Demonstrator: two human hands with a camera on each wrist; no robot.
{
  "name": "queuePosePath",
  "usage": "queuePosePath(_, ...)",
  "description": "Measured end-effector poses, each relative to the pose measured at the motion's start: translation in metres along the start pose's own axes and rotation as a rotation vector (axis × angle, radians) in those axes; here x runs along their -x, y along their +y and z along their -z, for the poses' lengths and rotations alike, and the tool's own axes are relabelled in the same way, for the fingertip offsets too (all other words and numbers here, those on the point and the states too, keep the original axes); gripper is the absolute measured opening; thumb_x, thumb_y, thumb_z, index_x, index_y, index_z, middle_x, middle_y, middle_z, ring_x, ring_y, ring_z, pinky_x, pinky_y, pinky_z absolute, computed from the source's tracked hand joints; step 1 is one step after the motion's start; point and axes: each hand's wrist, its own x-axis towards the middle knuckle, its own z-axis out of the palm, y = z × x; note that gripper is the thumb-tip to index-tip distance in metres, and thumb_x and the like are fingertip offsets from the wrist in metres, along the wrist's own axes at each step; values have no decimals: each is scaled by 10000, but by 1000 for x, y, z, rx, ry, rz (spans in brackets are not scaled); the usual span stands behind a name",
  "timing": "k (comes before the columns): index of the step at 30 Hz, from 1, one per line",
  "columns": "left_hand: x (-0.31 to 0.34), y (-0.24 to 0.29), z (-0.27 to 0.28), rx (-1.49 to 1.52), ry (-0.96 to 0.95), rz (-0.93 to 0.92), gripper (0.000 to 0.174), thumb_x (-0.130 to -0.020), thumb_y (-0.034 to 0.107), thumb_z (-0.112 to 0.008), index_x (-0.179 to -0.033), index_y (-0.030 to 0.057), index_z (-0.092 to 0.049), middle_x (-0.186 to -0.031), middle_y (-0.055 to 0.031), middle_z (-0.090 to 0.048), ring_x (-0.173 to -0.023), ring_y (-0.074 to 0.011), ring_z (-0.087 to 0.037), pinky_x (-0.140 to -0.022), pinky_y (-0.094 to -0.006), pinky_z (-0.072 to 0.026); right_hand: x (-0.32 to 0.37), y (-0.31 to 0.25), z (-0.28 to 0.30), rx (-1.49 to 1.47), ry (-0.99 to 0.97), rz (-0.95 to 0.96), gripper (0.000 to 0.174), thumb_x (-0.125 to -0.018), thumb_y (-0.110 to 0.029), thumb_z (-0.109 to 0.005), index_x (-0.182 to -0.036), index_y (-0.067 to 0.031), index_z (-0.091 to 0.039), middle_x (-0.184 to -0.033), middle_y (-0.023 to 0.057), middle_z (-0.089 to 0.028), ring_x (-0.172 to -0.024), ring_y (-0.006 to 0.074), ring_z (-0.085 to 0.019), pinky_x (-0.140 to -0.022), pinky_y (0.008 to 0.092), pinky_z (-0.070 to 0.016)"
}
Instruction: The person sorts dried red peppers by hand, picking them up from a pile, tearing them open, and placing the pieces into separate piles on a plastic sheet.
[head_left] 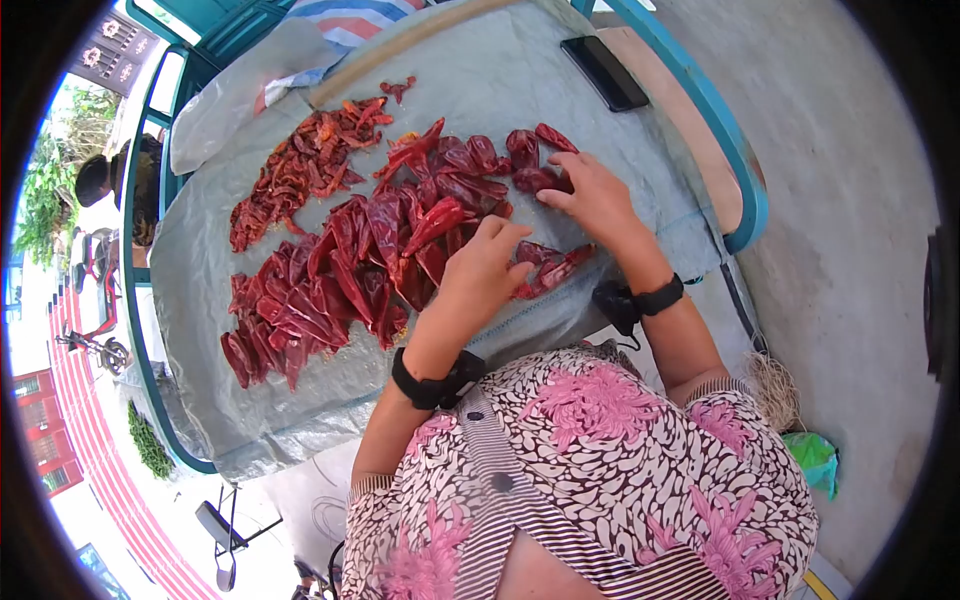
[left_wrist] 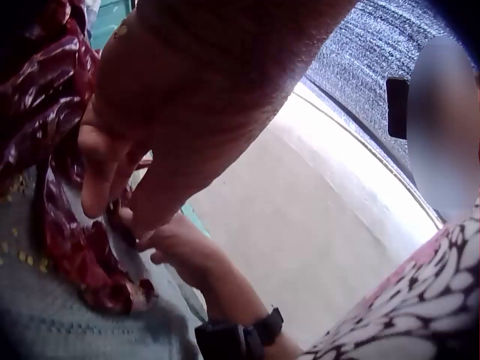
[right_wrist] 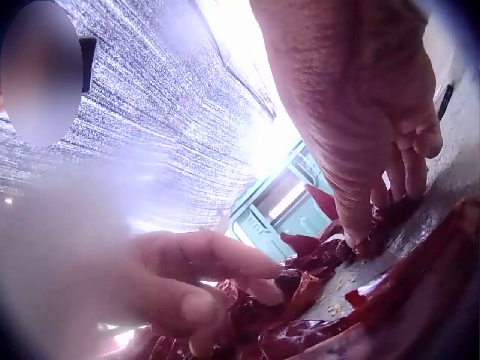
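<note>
Outdoor counter [head_left: 745, 190] under grey sheet [head_left: 500, 70], dried red chillies [head_left: 370, 250] heaped. Close but apart: left hand [head_left: 490, 265], right hand [head_left: 590, 195], both touching chillies, grip cannot tell. Probably best spread thin, gently.

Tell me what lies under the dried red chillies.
A grey woven sheet lies under the dried chillies, spread over a blue-rimmed table. The pile hides the sheet beneath it, and the sheet covers most of the tabletop.
</note>
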Motion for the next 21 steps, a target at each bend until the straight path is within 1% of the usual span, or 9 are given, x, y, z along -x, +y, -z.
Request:
queuePosePath(4,-6,-7,-12,-145,-101,-5,357,-880,160,-723,-1217,85,-627,-1125,-137,-595,-980,-373,-645,-822,-458,-534,-3,-7,-2,53,-136,-19,411,-861,-361,-731,-1170,-100,-653,-1121,134,-676,-1069,332,-655,-865,465,-521)
queuePosePath(7,-7,-13,-18,-213,-115,-29,287,-885,172,-711,-1148,81,-644,-1094,-137,-600,-958,-372,-651,-805,-467,-533,0,-15,6,-3,-125,-100,401,-858,-379,-727,-1142,-105,-656,-1117,137,-679,-1046,338,-663,-856,460,-524)
queuePosePath(9,-8,-13,-18,-205,-111,-15,241,-890,181,-703,-1102,78,-655,-1069,-131,-609,-935,-370,-657,-790,-473,-531,1,-18,14,-72,-50,-62,369,-864,-343,-729,-1141,-111,-656,-1120,129,-677,-1023,342,-666,-844,455,-526)
queuePosePath(13,-10,-6,-5,-150,108,26,169,-885,148,-721,-1023,64,-670,-987,-115,-616,-820,-309,-657,-732,-423,-527,12,-34,34,-283,158,-29,305,-863,-243,-735,-1134,-124,-663,-1125,115,-672,-995,346,-666,-830,432,-532)
queuePosePath(15,-11,-3,8,-99,223,43,156,-882,129,-734,-1005,55,-671,-959,-109,-614,-773,-272,-647,-707,-388,-521,23,-20,40,-212,-9,165,297,-842,-170,-764,-1123,-124,-677,-1102,96,-665,-893,306,-654,-764,387,-517)
queuePosePath(16,-11,0,13,-100,284,41,142,-886,89,-745,-999,42,-672,-938,-93,-609,-719,-210,-620,-670,-337,-506,30,-13,41,-178,-94,264,300,-832,-134,-778,-1117,-124,-684,-1091,86,-662,-842,285,-648,-731,364,-509)
queuePosePath(19,-14,-2,23,-62,361,3,127,-901,58,-730,-1013,33,-676,-956,-89,-617,-708,-184,-618,-658,-320,-501,58,-14,32,-70,-360,302,290,-820,-146,-782,-1092,-119,-684,-1057,82,-652,-847,264,-651,-737,357,-515)
queuePosePath(20,-16,-3,22,8,426,-55,141,-913,37,-715,-1050,34,-677,-965,-91,-623,-692,-162,-607,-654,-306,-499,63,-16,30,-71,-369,298,279,-821,-142,-779,-1081,-115,-683,-1041,84,-653,-848,265,-656,-737,359,-519)
queuePosePath(21,-15,0,21,11,455,-46,151,-915,36,-714,-1061,37,-676,-987,-92,-624,-704,-163,-610,-660,-305,-499,67,-18,28,-71,-378,292,268,-821,-138,-776,-1070,-110,-681,-1024,86,-654,-850,266,-661,-738,362,-523)
